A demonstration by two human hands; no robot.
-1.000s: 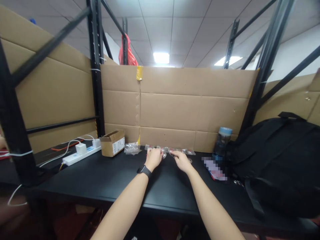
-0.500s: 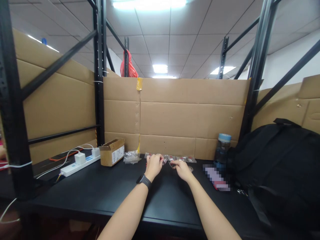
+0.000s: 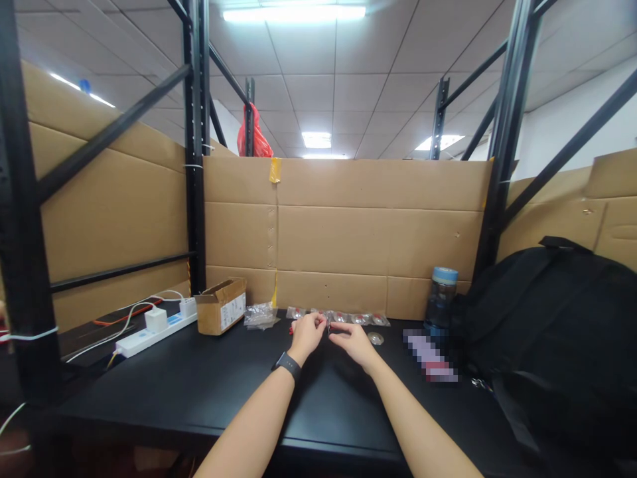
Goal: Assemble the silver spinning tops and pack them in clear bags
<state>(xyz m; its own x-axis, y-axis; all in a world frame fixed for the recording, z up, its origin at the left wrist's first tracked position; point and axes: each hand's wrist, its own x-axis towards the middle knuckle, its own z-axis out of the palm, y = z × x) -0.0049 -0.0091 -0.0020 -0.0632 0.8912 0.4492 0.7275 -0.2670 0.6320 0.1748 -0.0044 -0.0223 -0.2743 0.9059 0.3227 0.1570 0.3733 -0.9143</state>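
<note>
My left hand (image 3: pixel 307 335), with a dark watch on its wrist, is closed in a pinch above the black table. Facing it, my right hand (image 3: pixel 354 343) holds its thumb and forefinger close to the left fingertips. A small, thin, dark and shiny thing (image 3: pixel 328 327) shows between the two hands, too small to name. Something red peeks out at the left hand's outer edge. Just behind the hands lies a row of several small clear packets (image 3: pixel 365 319) with red bits inside, partly covered by my fingers. A flat, round, clear piece (image 3: pixel 375 338) rests right of my right hand.
Crumpled clear plastic bags (image 3: pixel 261 317) and an open cardboard box (image 3: pixel 221 307) are at the back left, near a white power strip (image 3: pixel 156 332). On the right stand a blue-lidded bottle (image 3: pixel 441 299) and a black backpack (image 3: pixel 552 345). Cardboard walls (image 3: pixel 338 232) enclose the table.
My right hand has moved left, closer to my left hand, and its fingers now reach toward the left fingertips. The round clear piece and more of the packets are uncovered.
</note>
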